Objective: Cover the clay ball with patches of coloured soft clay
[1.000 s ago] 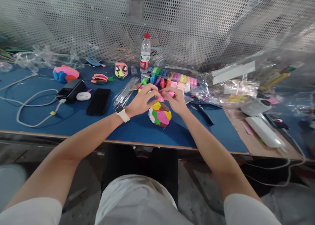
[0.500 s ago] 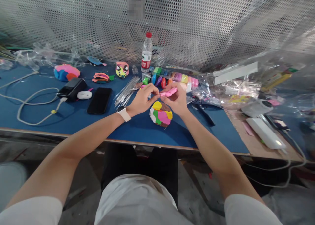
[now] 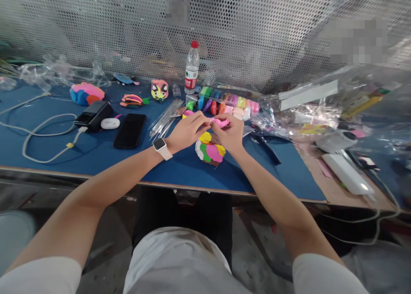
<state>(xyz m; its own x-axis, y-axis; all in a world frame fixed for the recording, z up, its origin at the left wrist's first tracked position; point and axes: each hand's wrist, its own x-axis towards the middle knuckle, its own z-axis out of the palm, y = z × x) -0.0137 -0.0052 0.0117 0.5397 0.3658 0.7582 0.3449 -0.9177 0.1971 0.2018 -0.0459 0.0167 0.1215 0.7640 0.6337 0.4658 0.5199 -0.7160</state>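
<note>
Left hand, right hand: both pinching soft pink clay strip. Rounded multicoloured clay lump, near blue bench front edge: visible side patched over; strip unattached.

pink clay partly hidden btwn fingers of l. hand & r. hand, so can't tell its full shape. patchwork ball: upper r. side blocked by r. hand. pink-yellow lump mostly covered by l. hand. bottle label: small print unreadable from here. plastic wrap far r. v. blurry. pale round thing low l., cut off at edge. mesh screen has 2 spots blocked out.
</note>
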